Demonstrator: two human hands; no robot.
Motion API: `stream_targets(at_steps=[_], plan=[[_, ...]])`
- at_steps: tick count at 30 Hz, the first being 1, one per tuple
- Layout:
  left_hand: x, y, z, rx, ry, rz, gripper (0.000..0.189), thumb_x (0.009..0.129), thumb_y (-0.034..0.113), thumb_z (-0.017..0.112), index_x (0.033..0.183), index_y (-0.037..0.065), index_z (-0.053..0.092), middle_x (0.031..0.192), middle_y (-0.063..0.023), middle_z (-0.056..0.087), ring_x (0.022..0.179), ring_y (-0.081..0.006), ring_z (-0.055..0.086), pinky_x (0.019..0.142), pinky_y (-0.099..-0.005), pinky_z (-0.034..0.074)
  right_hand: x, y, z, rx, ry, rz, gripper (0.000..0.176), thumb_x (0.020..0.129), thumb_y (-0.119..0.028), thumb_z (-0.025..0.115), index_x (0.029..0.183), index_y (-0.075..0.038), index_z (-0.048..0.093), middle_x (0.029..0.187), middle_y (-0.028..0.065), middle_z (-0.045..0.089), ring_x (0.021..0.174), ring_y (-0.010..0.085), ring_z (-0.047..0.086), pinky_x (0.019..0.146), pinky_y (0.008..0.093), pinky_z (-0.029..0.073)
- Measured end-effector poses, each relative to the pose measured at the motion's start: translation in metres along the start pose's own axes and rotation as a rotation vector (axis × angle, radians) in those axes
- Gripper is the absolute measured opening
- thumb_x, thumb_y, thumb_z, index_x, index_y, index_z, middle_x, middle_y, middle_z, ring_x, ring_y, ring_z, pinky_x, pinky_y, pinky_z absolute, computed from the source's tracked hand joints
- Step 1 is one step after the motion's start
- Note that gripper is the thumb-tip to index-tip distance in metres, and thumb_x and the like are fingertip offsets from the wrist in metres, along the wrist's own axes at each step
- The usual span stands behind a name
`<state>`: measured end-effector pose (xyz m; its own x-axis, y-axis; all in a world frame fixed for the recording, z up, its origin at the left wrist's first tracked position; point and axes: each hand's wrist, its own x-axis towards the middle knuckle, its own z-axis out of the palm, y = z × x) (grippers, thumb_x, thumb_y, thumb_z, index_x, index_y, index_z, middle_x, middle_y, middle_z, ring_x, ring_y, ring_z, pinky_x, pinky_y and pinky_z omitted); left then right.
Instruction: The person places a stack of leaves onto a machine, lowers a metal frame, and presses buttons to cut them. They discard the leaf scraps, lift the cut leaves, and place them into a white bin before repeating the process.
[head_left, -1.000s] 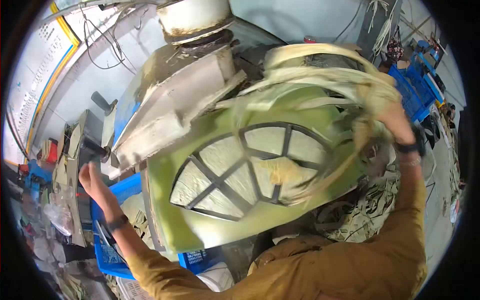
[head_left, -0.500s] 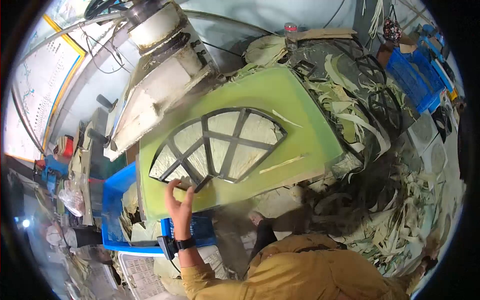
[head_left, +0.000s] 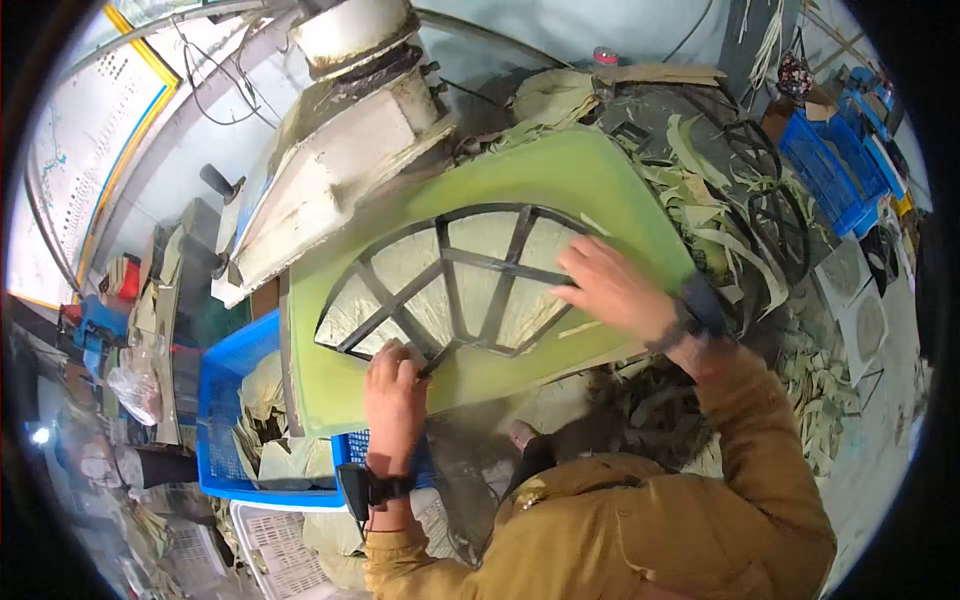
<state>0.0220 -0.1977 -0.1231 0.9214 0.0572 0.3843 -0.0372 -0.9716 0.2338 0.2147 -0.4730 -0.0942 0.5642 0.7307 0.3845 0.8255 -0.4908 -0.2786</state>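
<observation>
A dark fan-shaped cutting die (head_left: 445, 265) with crossing ribs lies on a green cutting pad (head_left: 350, 405). Pale sheet material (head_left: 478, 233) shows through its openings. My left hand (head_left: 395, 400) is closed at the die's near lower corner, with its fingers curled over the frame. Over the right end of the die is my right hand (head_left: 615, 290), fingers stretched out and spread, fingertips right at the frame's edge. A thin pale offcut strip (head_left: 580, 329) lies on the pad below the right hand.
A heavy white press arm (head_left: 345, 165) stands over the pad's back left. Left of the pad is a blue crate (head_left: 215, 430) holding pale sheets, with a white basket (head_left: 265, 550) below. Shredded offcuts (head_left: 735, 245) heap up on the right. A blue bin (head_left: 825, 170) stands farther back.
My right hand has come into view and reached over the die's right end. My left hand's fingers, spread before, have curled in at the corner. The view has shifted slightly.
</observation>
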Motion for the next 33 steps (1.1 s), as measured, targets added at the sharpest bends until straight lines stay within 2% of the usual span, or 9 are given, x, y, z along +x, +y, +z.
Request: stream_targets(at_steps=[5,7,11,13,17,26,29,31,33], plan=[[-0.007,-0.009,0.007,0.007,-0.009,0.075,0.028,0.071,-0.001,0.064,0.095,-0.001,0.051,0.117,-0.0192,0.053,0.114,-0.0381,0.050,0.099,-0.0479,0.039,0.035,0.004,0.038,0.043,-0.244,-0.011,0.033,0.084,-0.021,0.063,0.102,0.001,0.046,0.086,0.0209,0.060,0.082,0.0414,0.059,0.071,0.0478,0.047],[-0.019,-0.007,0.001,-0.055,-0.081,0.102,0.024,0.072,0.000,0.061,0.093,0.000,0.051,0.117,-0.0199,0.053,0.116,-0.0378,0.049,0.102,-0.0500,0.036,0.024,-0.017,0.017,0.148,-0.431,0.291,0.033,0.085,-0.020,0.062,0.107,0.000,0.048,0.086,0.0225,0.061,0.080,0.0417,0.060,0.071,0.0480,0.047],[-0.044,0.011,-0.017,-0.151,-0.183,0.111,0.013,0.077,0.003,0.056,0.088,0.002,0.051,0.114,-0.0166,0.054,0.121,-0.0350,0.047,0.104,-0.0523,0.034,-0.008,-0.024,0.020,0.125,-0.304,0.143,0.040,0.085,-0.020,0.061,0.119,-0.002,0.049,0.084,0.0222,0.061,0.078,0.0397,0.062,0.067,0.0484,0.048],[-0.045,0.007,-0.021,-0.171,-0.205,0.115,0.019,0.076,0.004,0.057,0.094,0.003,0.052,0.114,-0.0169,0.055,0.119,-0.0355,0.049,0.103,-0.0524,0.035,0.001,-0.031,0.009,0.026,-0.552,0.175,0.038,0.085,-0.020,0.061,0.117,-0.003,0.052,0.083,0.0205,0.061,0.077,0.0388,0.062,0.066,0.0486,0.049],[-0.022,-0.011,-0.057,-0.342,-0.396,0.127,0.032,0.077,0.010,0.071,0.102,0.003,0.052,0.102,-0.0150,0.063,0.106,-0.0319,0.059,0.098,-0.0500,0.040,0.039,-0.015,-0.009,0.359,-0.649,0.089,0.029,0.084,-0.022,0.059,0.104,-0.001,0.057,0.084,0.0215,0.060,0.080,0.0398,0.059,0.070,0.0450,0.046],[0.042,0.025,-0.111,-0.285,-0.300,0.106,0.031,0.070,0.000,0.072,0.092,0.006,0.051,0.084,-0.0065,0.063,0.101,-0.0323,0.063,0.099,-0.0543,0.039,0.046,-0.008,-0.067,0.511,-0.635,0.203,0.028,0.085,-0.022,0.060,0.090,0.005,0.054,0.078,0.0229,0.056,0.072,0.0362,0.055,0.066,0.0412,0.043],[0.059,0.040,-0.090,-0.189,-0.276,0.150,0.030,0.071,-0.003,0.070,0.091,0.006,0.050,0.089,-0.0064,0.063,0.108,-0.0328,0.060,0.104,-0.0539,0.034,0.026,0.023,-0.072,0.566,-0.509,0.158,0.027,0.086,-0.020,0.061,0.089,0.006,0.054,0.073,0.0165,0.056,0.065,0.0253,0.053,0.061,0.0369,0.042],[0.072,0.052,-0.079,-0.162,-0.201,0.134,0.032,0.072,-0.003,0.069,0.097,0.005,0.050,0.111,-0.0102,0.062,0.122,-0.0328,0.051,0.108,-0.0501,0.030,0.014,0.040,-0.076,0.811,-0.469,0.438,0.023,0.087,-0.018,0.062,0.087,0.004,0.054,0.067,0.0061,0.052,0.062,0.0115,0.047,0.055,0.0318,0.040],[0.067,0.059,-0.062,-0.319,0.047,-0.104,0.039,0.074,-0.006,0.068,0.107,0.003,0.049,0.126,-0.0133,0.055,0.129,-0.0317,0.044,0.109,-0.0450,0.029,0.009,0.057,-0.083,0.851,-0.426,0.467,0.019,0.087,-0.014,0.063,0.085,0.002,0.054,0.064,-0.0015,0.046,0.062,0.0045,0.040,0.052,0.0272,0.035]])
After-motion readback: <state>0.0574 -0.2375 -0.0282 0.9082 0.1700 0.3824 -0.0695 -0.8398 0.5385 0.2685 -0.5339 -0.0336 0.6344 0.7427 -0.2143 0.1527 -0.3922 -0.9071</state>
